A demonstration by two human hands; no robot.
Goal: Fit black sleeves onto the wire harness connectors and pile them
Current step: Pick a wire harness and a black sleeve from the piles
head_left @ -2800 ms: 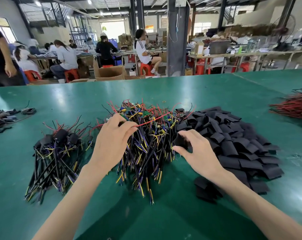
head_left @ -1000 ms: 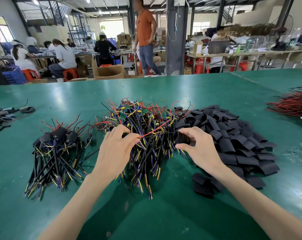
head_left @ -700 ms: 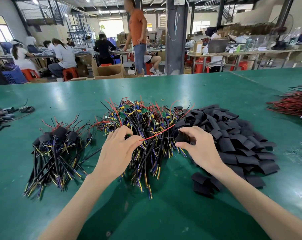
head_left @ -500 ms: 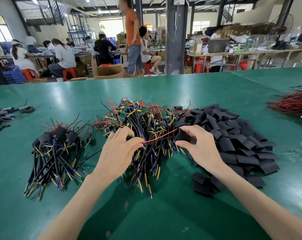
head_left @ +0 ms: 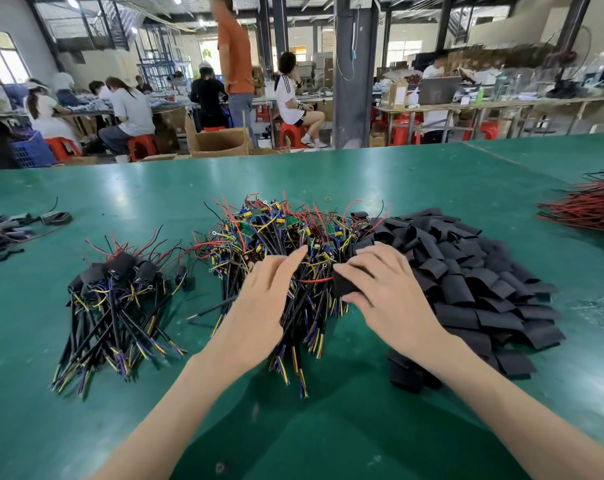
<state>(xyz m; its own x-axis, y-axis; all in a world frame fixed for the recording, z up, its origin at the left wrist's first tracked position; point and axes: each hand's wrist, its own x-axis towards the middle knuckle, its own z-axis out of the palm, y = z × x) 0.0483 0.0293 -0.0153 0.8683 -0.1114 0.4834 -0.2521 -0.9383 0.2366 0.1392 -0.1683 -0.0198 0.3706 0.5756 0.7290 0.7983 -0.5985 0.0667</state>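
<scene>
Green table [head_left: 397,188] across the foreground, workshop benches and seated workers behind, with someone in an orange shirt [head_left: 234,53] standing among them. On the table, three heaps: finished harnesses [head_left: 120,289] to the left, bare harnesses [head_left: 276,237] in the middle, loose sleeves [head_left: 467,271] to the right. Farther out, a bundle of red wires [head_left: 584,209] at the right edge and a small tangle [head_left: 9,226] at the far left.

Just changed: no more pinch from the left hand [head_left: 259,306]. Half a second back, closed on the red lead [head_left: 312,280] at the near edge of the middle heap. Now let go, fingers stretched out and blurred over that heap, holding nothing that shows. Right hand [head_left: 390,292] in much the same place, thumb and fingers clamped on one black sleeve [head_left: 344,285], just beside the middle heap and above the table. Between the hands, only a short stretch of red lead, running into the sleeve's left end, and plainly shorter than in the earlier pictures.

Probably means the sleeve is started onto this harness, so the feeding pinch is no longer needed. Not yet seated as far as can be told, since the connector itself is hidden under the right hand. Not yet on the finished heap either.

Against the oldest picture: right hand then lower, at the near edge of the loose sleeves, picking. Left hand then already in the middle heap. No orange shirt in the aisle then. Heaps otherwise unchanged in place and size.
</scene>
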